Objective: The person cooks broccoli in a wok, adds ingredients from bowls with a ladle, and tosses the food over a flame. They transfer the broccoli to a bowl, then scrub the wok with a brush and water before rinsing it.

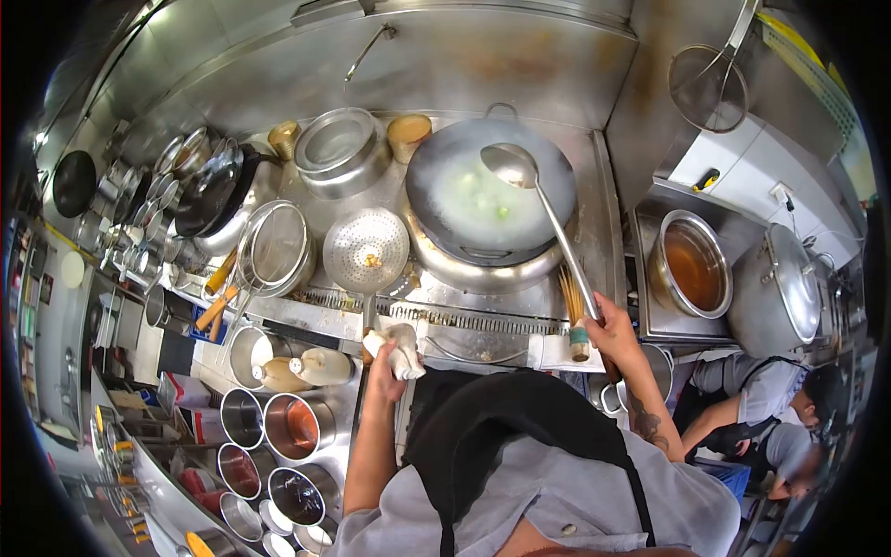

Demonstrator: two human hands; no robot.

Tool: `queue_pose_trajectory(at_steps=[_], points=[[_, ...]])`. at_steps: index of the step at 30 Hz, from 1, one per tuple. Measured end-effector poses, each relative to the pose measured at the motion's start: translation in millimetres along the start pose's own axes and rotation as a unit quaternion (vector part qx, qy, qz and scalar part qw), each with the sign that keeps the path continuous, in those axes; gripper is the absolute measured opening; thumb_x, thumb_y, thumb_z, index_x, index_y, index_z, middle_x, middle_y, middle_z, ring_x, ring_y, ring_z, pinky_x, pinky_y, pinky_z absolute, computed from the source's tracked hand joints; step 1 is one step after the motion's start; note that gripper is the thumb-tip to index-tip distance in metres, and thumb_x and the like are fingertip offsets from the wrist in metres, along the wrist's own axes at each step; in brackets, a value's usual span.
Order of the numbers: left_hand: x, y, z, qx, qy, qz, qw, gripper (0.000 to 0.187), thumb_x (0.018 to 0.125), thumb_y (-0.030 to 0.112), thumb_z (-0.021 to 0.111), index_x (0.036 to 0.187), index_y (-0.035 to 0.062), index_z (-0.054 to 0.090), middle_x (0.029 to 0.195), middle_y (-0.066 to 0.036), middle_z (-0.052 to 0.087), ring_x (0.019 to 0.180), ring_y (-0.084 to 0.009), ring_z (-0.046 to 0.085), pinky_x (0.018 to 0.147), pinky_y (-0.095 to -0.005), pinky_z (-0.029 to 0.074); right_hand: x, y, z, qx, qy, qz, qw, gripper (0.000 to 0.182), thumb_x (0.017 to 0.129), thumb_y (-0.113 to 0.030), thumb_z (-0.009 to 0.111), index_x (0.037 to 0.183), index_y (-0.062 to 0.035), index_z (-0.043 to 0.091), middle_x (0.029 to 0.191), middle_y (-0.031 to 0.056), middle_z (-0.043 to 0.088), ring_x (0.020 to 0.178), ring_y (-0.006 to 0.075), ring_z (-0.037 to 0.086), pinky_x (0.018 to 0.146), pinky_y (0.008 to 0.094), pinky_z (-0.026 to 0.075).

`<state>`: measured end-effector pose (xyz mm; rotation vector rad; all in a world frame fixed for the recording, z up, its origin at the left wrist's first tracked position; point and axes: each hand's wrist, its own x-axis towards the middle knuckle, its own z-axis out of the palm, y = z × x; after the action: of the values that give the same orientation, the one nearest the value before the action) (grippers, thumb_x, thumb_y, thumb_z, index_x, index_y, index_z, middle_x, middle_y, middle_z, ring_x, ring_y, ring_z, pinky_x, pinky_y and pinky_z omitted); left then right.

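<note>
My left hand [384, 373] is closed on a bunched white cloth [403, 351]. The handle of a perforated skimmer [366, 237] runs down to this hand; whether the fingers also wrap it is hard to see. A few small food bits lie in the skimmer's bowl. My right hand [613, 330] grips the long handle of a steel ladle [509, 164], whose bowl hangs over the wok. Steam rises from the dark wok [429, 153] on the burner, with pale liquid and green pieces inside. A bamboo wok brush [579, 342] stands upright beside my right hand.
Round wire strainers [278, 243] rest on a pot at the left. A lidded steel pot [342, 153] sits behind the skimmer. To the right stand a pot of brown liquid [694, 265] and a large lidded pot [789, 288]. Sauce pots [297, 425] fill the lower left. Co-workers [752, 399] bend at the right.
</note>
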<state>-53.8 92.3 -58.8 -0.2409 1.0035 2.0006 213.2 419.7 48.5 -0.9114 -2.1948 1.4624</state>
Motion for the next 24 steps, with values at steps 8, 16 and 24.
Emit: queue_pose_trajectory(at_steps=[8,16,24], points=[[-11.2,-12.7,-5.7,0.026,-0.003,0.004,1.0,0.043,0.089,0.029,0.056,0.12,-0.0011,0.051,0.086,-0.016,0.065,0.069,-0.0262,0.065,0.062,-0.0382,0.055,16.1,31.8,-0.4,-0.032,0.019,0.007,0.999,0.038,0.084,-0.009,0.065,0.118,0.0048,0.056,0.081,0.004,0.061,0.071,0.0065,0.054,0.064,0.0226,0.046],[-48.2,33.7,73.1,0.694,-0.091,0.246,0.67,0.03,0.079,0.03,0.065,0.09,0.0025,0.063,0.078,-0.014,0.067,0.076,-0.0315,0.067,0.07,-0.043,0.052,63.6,69.4,-6.2,-0.17,0.1,-0.057,0.979,0.038,0.083,-0.009,0.061,0.117,0.0059,0.055,0.07,0.0099,0.06,0.057,0.0132,0.056,0.056,0.0306,0.047],[-194.0,98.1,344.4,0.766,-0.321,0.458,0.317,0.018,0.074,0.023,0.065,0.079,0.0056,0.064,0.072,-0.01,0.061,0.068,-0.0253,0.063,0.059,-0.0379,0.049,108.1,65.1,18.4,0.102,0.107,0.358,0.922,0.033,0.089,-0.011,0.061,0.119,0.001,0.055,0.068,0.0029,0.058,0.047,0.0099,0.05,0.041,0.0264,0.039]])
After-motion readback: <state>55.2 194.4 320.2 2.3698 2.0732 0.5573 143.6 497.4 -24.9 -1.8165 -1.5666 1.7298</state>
